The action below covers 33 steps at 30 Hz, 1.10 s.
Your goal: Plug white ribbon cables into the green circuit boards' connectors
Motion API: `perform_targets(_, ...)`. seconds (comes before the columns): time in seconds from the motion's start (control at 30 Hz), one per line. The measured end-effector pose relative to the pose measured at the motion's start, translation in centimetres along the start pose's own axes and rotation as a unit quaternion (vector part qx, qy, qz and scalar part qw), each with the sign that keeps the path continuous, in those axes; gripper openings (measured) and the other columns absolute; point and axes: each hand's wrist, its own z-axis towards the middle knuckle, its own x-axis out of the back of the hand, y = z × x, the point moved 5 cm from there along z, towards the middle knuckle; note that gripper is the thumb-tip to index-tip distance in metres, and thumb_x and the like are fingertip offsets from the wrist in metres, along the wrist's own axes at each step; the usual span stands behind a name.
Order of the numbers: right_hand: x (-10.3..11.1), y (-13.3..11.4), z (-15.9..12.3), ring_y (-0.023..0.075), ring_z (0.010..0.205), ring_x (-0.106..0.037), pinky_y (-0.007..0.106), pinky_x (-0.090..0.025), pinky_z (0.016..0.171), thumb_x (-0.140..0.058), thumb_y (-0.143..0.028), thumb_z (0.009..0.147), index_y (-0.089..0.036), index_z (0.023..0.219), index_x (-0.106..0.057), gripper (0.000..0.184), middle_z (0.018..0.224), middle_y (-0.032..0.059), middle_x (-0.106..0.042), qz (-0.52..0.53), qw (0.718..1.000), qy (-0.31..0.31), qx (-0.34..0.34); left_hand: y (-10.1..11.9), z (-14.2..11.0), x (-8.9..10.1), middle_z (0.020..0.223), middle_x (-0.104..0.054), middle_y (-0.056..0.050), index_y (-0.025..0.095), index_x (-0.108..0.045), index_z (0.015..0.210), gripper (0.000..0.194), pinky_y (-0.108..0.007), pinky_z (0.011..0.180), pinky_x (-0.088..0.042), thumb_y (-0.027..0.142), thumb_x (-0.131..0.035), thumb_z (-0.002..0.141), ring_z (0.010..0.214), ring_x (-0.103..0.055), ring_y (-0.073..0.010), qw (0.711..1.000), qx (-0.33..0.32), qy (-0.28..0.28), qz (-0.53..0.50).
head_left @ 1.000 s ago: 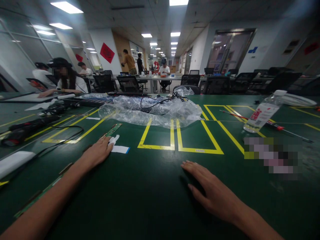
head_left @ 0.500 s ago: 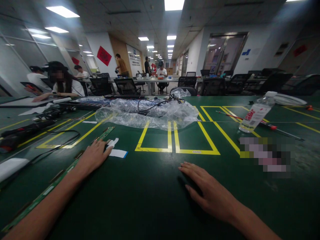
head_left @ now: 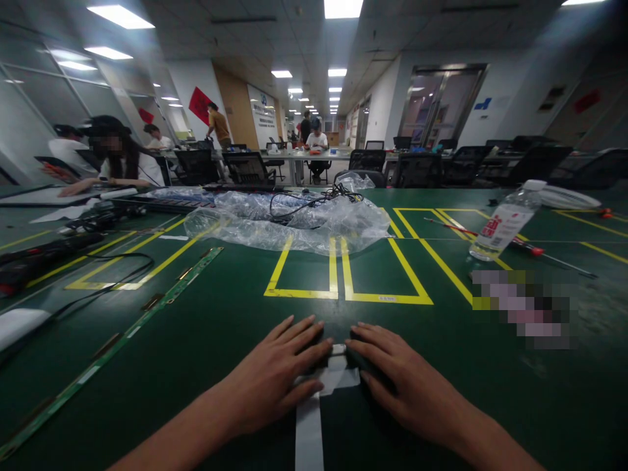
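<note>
A white flat ribbon cable [head_left: 338,379], folded at its far end, lies on the table between my hands. Its straight strip runs toward me and leaves the bottom edge of the view. My left hand [head_left: 277,369] rests palm down with fingers stretched out, its thumb and index finger over the cable's left side. On the other side, my right hand [head_left: 400,369] also lies with extended fingers, their tips beside the cable's right edge; whether they touch it I cannot tell. A long, narrow green circuit board [head_left: 132,330] lies diagonally to the left of my left hand.
Crumpled clear plastic wrap [head_left: 289,226] with black cables lies ahead. At the right stand a tilted-looking plastic bottle [head_left: 505,222] and a red-handled screwdriver [head_left: 537,250]. Black tools [head_left: 44,258] lie far left. A person in a cap [head_left: 130,163] sits across the table.
My left hand has come right and nearer, off the circuit board. The white ribbon cable has moved from beside the board to between my hands. My right hand has barely shifted.
</note>
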Motion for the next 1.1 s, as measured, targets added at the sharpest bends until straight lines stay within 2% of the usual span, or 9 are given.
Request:
perform_targets(0.07,0.0,-0.2,-0.1,0.0272,0.145,-0.033,0.053,-0.028,0.119,-0.053,-0.029,0.096,-0.033,0.147,-0.046,0.053,0.157,0.0031,-0.041,0.006,1.0,-0.008,-0.001,-2.8,-0.3,0.4,0.163,-0.026,-0.001,0.031,-0.027,0.157,0.055,-0.048,0.121,-0.022,0.049,-0.033,0.105,0.15,-0.023,-0.0224,0.997,0.074,0.019,0.027)
perform_targets(0.17,0.1,-0.4,-0.3,0.0291,0.146,-0.032,0.056,-0.028,0.118,-0.054,-0.029,0.095,-0.034,0.147,-0.046,0.053,0.158,0.0033,-0.039,0.011,1.0,-0.025,-0.002,-11.3,-3.0,1.4,0.163,-0.025,-0.007,0.018,-0.033,0.155,0.064,-0.045,0.122,-0.018,0.053,-0.031,0.101,0.151,-0.019,-0.0256,0.943,0.311,0.052,0.101)
perform_targets(0.23,0.2,-0.6,-0.4,0.0301,0.146,-0.031,0.058,-0.028,0.117,-0.054,-0.029,0.095,-0.035,0.148,-0.045,0.054,0.158,0.0031,-0.038,0.013,0.999,-0.036,-0.001,-16.5,-5.7,2.0,0.16,-0.024,-0.026,-0.003,-0.033,0.151,0.074,-0.057,0.117,-0.022,0.051,-0.025,0.1,0.149,-0.019,-0.0393,0.9,0.415,0.065,0.112)
perform_targets(0.3,0.2,-0.7,-0.4,0.0303,0.147,-0.029,0.059,-0.027,0.117,-0.053,-0.031,0.096,-0.037,0.149,-0.043,0.054,0.159,0.0022,-0.037,0.012,0.999,-0.045,0.0,-20.1,-8.0,2.1,0.151,-0.032,-0.037,-0.013,-0.037,0.144,0.08,-0.065,0.107,-0.032,0.051,-0.019,0.099,0.141,-0.033,-0.0475,0.872,0.475,0.057,0.103)
perform_targets(0.4,0.2,-0.8,-0.3,0.0307,0.148,-0.027,0.061,-0.026,0.117,-0.053,-0.032,0.096,-0.039,0.147,-0.045,0.052,0.159,0.0004,-0.036,0.009,0.999,-0.051,0.002,-21.8,-9.2,1.5,0.144,-0.043,-0.037,-0.012,-0.046,0.137,0.081,-0.063,0.103,-0.037,0.054,-0.021,0.097,0.135,-0.043,-0.047,0.87,0.485,0.034,0.08)
perform_targets(0.57,0.2,-0.9,-0.2,0.0313,0.147,-0.028,0.062,-0.025,0.117,-0.053,-0.032,0.096,-0.039,0.143,-0.051,0.047,0.159,0.001,-0.037,0.012,0.999,-0.05,0.008,-17.4,-5.9,0.4,0.156,-0.034,-0.024,-0.002,-0.037,0.149,0.079,-0.056,0.115,-0.027,0.058,-0.025,0.098,0.145,-0.032,-0.0364,0.917,0.395,0.014,0.045)
perform_targets(0.73,0.2,-1.0,-0.2,0.0317,0.148,-0.027,0.061,-0.024,0.117,-0.055,-0.032,0.095,-0.037,0.14,-0.055,0.045,0.159,0.0024,-0.037,0.001,0.999,-0.044,0.019,-6.6,-1.6,0.3,0.163,-0.023,-0.007,0.021,-0.025,0.158,0.068,-0.049,0.123,-0.013,0.055,-0.039,0.1,0.151,-0.02,-0.0262,0.99,0.137,-0.006,-0.045)
perform_targets(0.87,0.2,-1.7,-0.2,0.03,0.148,-0.026,0.059,-0.022,0.119,-0.054,-0.031,0.095,-0.037,0.137,-0.057,0.043,0.159,0.0008,-0.036,-0.022,0.998,-0.023,0.054,0.7,-0.5,0.9,0.164,-0.019,-0.006,0.025,-0.018,0.159,0.069,-0.048,0.124,-0.007,0.041,-0.049,0.1,0.152,-0.015,-0.0242,0.992,-0.037,-0.036,-0.114)
perform_targets(1.1,0.6,-2.4,-0.2,0.0261,0.141,-0.04,0.05,-0.032,0.117,-0.055,-0.024,0.092,-0.032,0.139,-0.055,0.048,0.152,0.003,-0.047,-0.005,0.997,-0.002,0.079,1.8,-0.6,1.2,0.163,-0.024,-0.007,0.023,-0.022,0.158,0.068,-0.05,0.124,-0.011,0.037,-0.052,0.099,0.151,-0.018,-0.0272,0.988,-0.07,-0.043,-0.133)
